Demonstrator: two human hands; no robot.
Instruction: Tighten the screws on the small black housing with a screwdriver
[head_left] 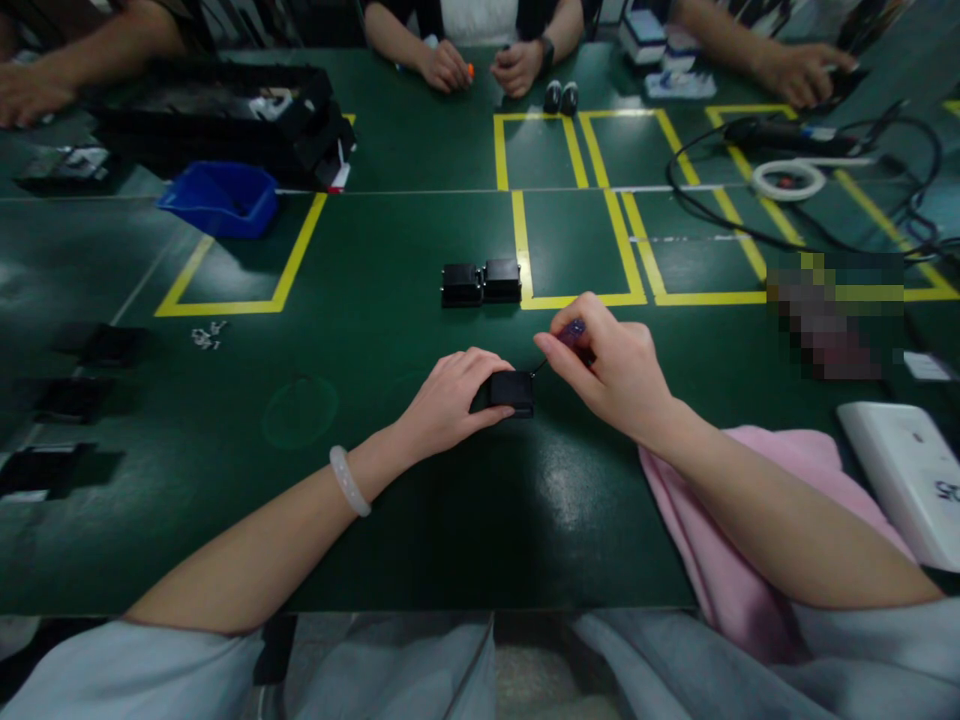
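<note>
My left hand (pixel 461 400) grips a small black box (pixel 512 393) from its left side and steadies it low over the green table. Closed around the purple handle of a screwdriver (pixel 573 332) is my right hand (pixel 611 365). The thin shaft slants down to the left, its tip at the box's upper right corner; whether it touches cannot be made out. Beyond my hands, two similar black boxes (pixel 481 283) sit side by side. A small heap of silvery screws (pixel 208 335) lies to the left.
A blue bin (pixel 221 200) and black trays (pixel 217 120) stand at far left. Several black parts (pixel 56 400) lie along the left. Cables (pixel 810 135), a pink cloth (pixel 780 450) and a white device (pixel 904 480) occupy the right. Co-workers' hands (pixel 517 70) rest across the table.
</note>
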